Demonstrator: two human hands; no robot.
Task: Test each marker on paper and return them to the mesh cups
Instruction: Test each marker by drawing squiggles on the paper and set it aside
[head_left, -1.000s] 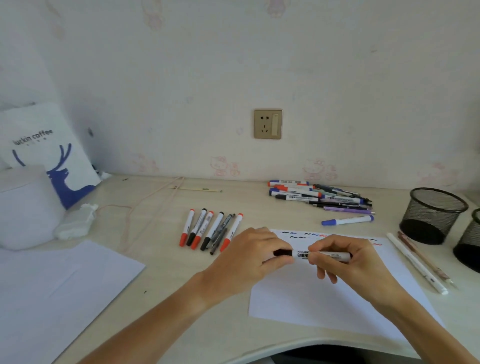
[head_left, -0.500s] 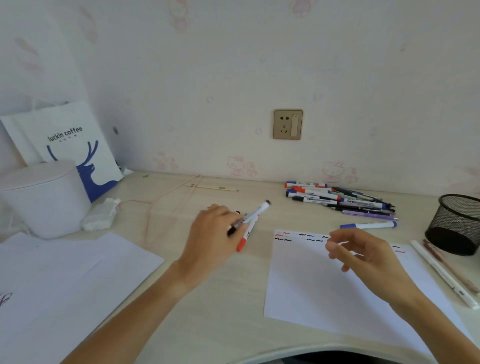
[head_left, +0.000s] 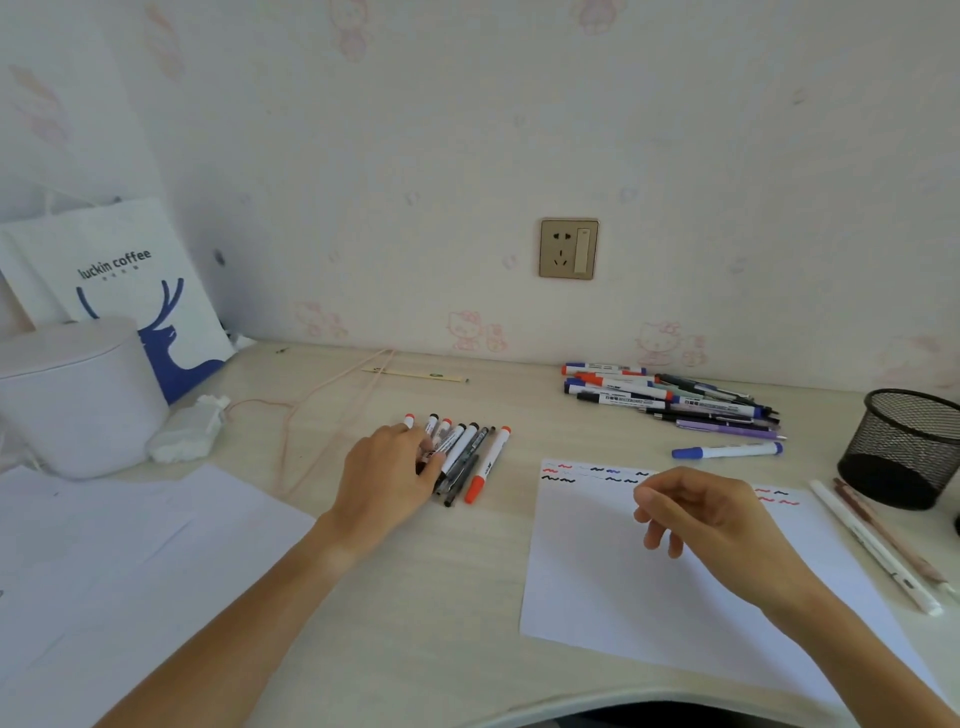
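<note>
Pale cartoon-cat wallpaper (head_left: 467, 156) (gold socket (head_left: 569, 248) set in it) behind light wooden desk (head_left: 426, 597)

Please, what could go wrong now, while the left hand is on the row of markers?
1. The left hand rests on the row of markers; a push could roll them apart.
2. Tested markers lie on the desk, not in the mesh cup, so they could mix with the untested pile.

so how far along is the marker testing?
Partway. Test paper already carries red, blue and black squiggles. Left hand rests on the marker row; right hand holds nothing. The marker pile lies untouched, and the mesh cup looks empty.
</note>
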